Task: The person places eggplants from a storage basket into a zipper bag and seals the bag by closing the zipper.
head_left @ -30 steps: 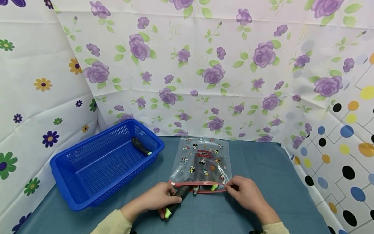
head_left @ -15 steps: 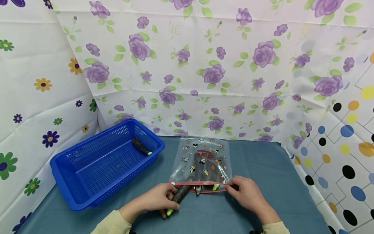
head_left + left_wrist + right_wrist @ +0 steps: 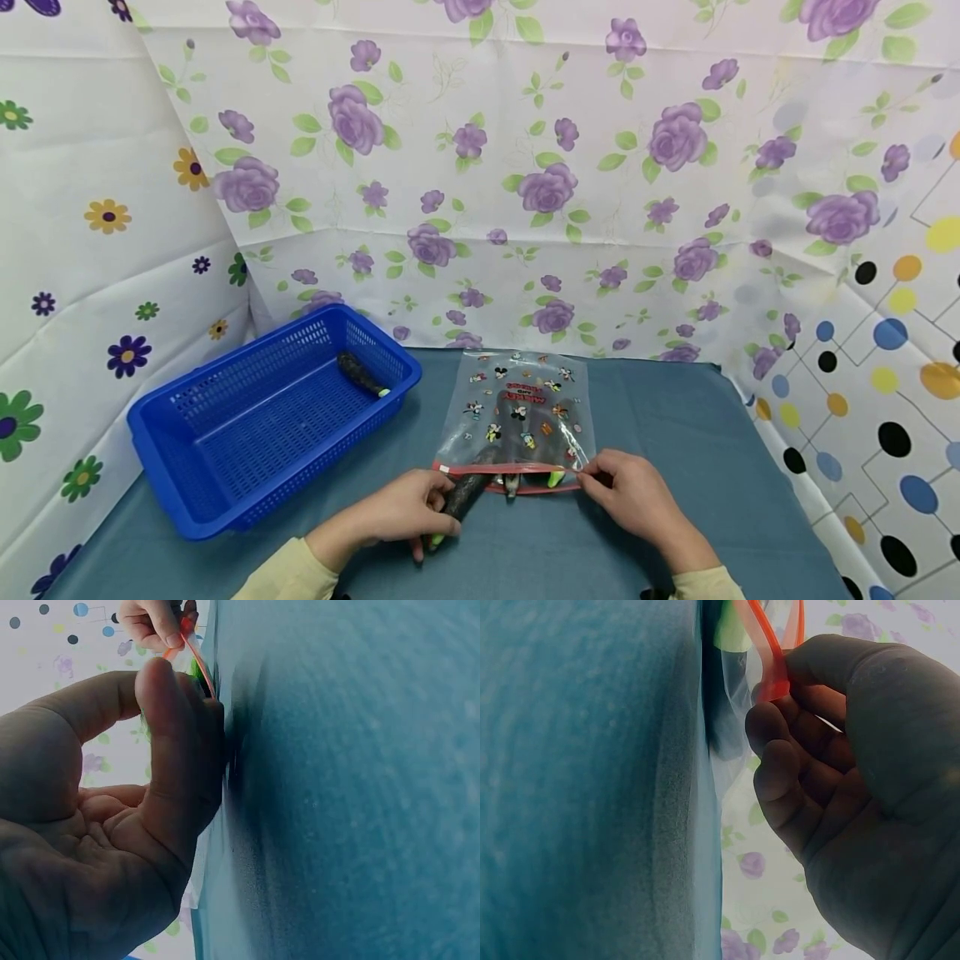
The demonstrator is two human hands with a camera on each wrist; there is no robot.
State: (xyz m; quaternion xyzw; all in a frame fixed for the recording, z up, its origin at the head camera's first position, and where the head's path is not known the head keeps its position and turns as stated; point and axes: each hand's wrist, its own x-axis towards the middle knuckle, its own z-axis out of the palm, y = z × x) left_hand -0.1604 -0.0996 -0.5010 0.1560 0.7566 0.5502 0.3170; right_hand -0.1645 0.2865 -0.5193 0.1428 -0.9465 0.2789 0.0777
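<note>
A clear zip bag printed with cartoon figures lies flat, its red-edged mouth toward me. My left hand grips a dark cucumber with a light green tip. The cucumber slants, its far end inside the bag's left side and its near end sticking out. My right hand pinches the right corner of the mouth between thumb and fingers; the red zip strip shows there in the right wrist view. Two more cucumbers lie inside, with a greyish end and a green end at the opening.
At the left stands a blue perforated basket, with one dark cucumber at its right end. Blue-grey cloth covers the table. Floral sheets hang behind and on both sides.
My left hand has pushed its cucumber a little further into the bag, and less of the light green tip shows. The cucumber ends at the mouth have shifted slightly right. My right hand stays put.
</note>
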